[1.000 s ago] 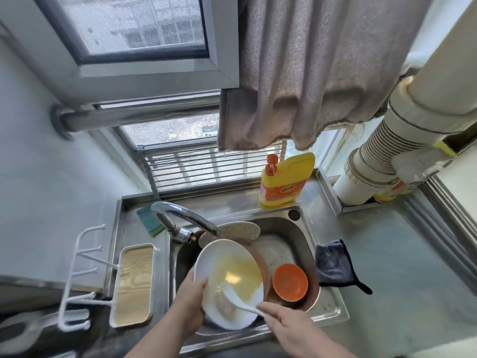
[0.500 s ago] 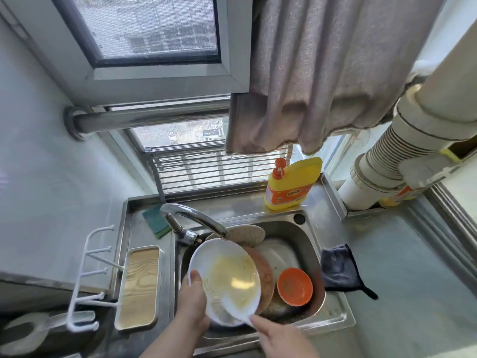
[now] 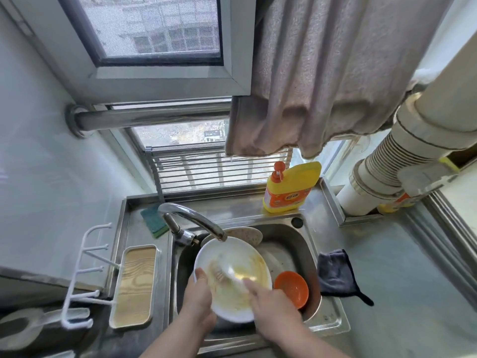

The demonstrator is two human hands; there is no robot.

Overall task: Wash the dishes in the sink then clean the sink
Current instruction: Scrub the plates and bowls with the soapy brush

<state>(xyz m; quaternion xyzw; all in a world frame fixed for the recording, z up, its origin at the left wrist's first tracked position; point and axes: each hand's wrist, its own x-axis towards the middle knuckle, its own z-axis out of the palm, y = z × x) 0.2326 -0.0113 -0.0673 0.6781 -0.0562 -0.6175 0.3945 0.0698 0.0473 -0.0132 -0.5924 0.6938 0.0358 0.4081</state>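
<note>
Fingers of our left hand point(image 3: 197, 297) curl round the white plate point(image 3: 232, 277) rim, thumb on its face; our right hand point(image 3: 273, 301) grips the white dish brush point(image 3: 227, 273). Since 1 second ago the brush head has swept from low on the plate to mid-face: scrubbing underway, yellow residue left. Plate tilts over the sink point(image 3: 308, 244), under the faucet point(image 3: 192, 218); orange bowl point(image 3: 291, 288) just right of it, little room there.

Left hand point(image 3: 197, 298) gripping white plate point(image 3: 232, 277), right hand point(image 3: 273, 303) scrubbing with brush point(image 3: 227, 273), over sink point(image 3: 304, 244)
</note>
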